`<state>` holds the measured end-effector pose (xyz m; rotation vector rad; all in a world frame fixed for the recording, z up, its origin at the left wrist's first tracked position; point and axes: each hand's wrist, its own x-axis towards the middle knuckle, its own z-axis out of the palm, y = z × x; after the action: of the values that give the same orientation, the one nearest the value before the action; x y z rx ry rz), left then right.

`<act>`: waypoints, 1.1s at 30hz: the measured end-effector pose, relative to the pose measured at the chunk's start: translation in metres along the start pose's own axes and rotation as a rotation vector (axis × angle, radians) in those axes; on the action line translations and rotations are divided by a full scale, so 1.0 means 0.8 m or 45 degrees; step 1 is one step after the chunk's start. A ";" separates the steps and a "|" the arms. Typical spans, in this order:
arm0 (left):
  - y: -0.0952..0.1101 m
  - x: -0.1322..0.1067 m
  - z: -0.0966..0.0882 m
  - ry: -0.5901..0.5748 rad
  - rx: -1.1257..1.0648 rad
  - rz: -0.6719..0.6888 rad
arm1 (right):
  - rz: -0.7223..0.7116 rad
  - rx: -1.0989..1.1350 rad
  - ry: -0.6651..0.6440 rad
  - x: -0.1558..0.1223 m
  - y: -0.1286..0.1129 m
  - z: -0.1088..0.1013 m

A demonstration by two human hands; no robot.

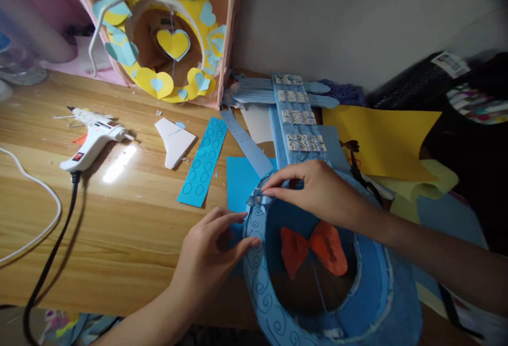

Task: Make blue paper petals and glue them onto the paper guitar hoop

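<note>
A blue round paper craft (273, 309) with a swirl-patterned rim lies at the lower right, partly past the table's front edge. My left hand (214, 251) holds its left rim between thumb and fingers. At the top of the rim sits a small blue-grey paper flower (259, 198), pinched by the fingertips of my right hand (309, 192). Inside the ring's opening shows an orange paper butterfly (332, 251), with a thin string below it. Beyond my right hand is a blue strip with patterned panels (299, 117); whether it joins the ring is hidden.
A white glue gun (93, 139) with a black cord lies at left. Near it are a white paper scrap (174, 139) and a turquoise strip with drawn circles (203, 163). Behind stands a box with a yellow heart-decorated ring (154, 82). Yellow paper (381, 134) lies at right.
</note>
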<state>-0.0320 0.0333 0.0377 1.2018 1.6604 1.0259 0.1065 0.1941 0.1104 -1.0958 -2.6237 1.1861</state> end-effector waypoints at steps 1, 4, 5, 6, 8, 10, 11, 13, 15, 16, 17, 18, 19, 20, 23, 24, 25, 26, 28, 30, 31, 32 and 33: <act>0.000 0.000 0.000 0.004 -0.005 0.005 | 0.034 0.050 -0.024 0.002 0.001 -0.001; -0.002 -0.001 0.001 0.013 -0.014 0.014 | 0.094 0.197 -0.101 0.009 0.006 -0.003; -0.002 -0.001 0.001 0.012 -0.019 0.016 | 0.097 0.240 -0.125 0.010 0.008 -0.002; -0.002 -0.001 0.001 0.009 -0.023 0.017 | 0.095 0.274 -0.144 0.012 0.011 -0.002; -0.002 -0.001 0.001 0.010 -0.029 0.017 | 0.089 0.317 -0.166 0.014 0.014 -0.001; -0.002 -0.001 0.000 0.016 -0.031 0.017 | 0.105 0.334 -0.175 0.015 0.016 0.000; -0.001 -0.001 0.000 0.017 -0.031 0.018 | 0.113 0.333 -0.175 0.015 0.015 0.000; -0.001 0.000 0.000 0.015 -0.026 0.021 | 0.122 0.322 -0.163 0.014 0.014 0.000; -0.002 0.000 0.001 0.012 -0.015 0.019 | 0.126 0.313 -0.145 0.014 0.012 0.000; -0.002 0.000 0.001 0.006 -0.013 0.015 | 0.128 0.314 -0.139 0.014 0.011 0.000; -0.002 0.000 0.001 0.003 -0.012 0.012 | 0.132 0.318 -0.134 0.014 0.011 0.000; -0.003 0.000 0.001 0.005 -0.013 0.012 | 0.135 0.323 -0.129 0.014 0.011 0.000; -0.003 0.000 0.001 0.005 -0.014 0.013 | 0.136 0.326 -0.125 0.014 0.011 0.000; -0.003 0.000 0.001 0.007 -0.015 0.013 | 0.134 0.328 -0.122 0.014 0.012 0.001; -0.002 0.000 0.001 0.008 -0.012 0.015 | 0.120 0.325 -0.113 0.014 0.013 0.002; -0.002 0.000 0.001 0.005 -0.012 0.016 | 0.115 0.321 -0.110 0.014 0.014 0.002; -0.001 0.000 0.001 0.004 -0.012 0.015 | 0.110 0.318 -0.107 0.014 0.014 0.002; 0.000 0.000 0.001 0.006 -0.012 0.015 | 0.108 0.315 -0.103 0.013 0.014 0.003; 0.001 0.000 0.001 0.006 -0.013 0.014 | 0.108 0.308 -0.102 0.012 0.013 0.003; 0.002 0.001 0.001 0.002 -0.013 0.010 | 0.114 0.305 -0.104 0.012 0.012 0.003; 0.002 0.001 0.001 0.001 -0.012 0.010 | 0.119 0.305 -0.103 0.012 0.012 0.003; 0.002 0.001 0.001 0.001 -0.013 0.012 | 0.122 0.309 -0.103 0.012 0.012 0.003; 0.001 0.002 0.001 0.002 -0.013 0.014 | 0.124 0.314 -0.105 0.012 0.011 0.003</act>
<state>-0.0315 0.0348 0.0383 1.2050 1.6499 1.0410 0.1037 0.2029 0.1003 -1.1599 -2.4181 1.5567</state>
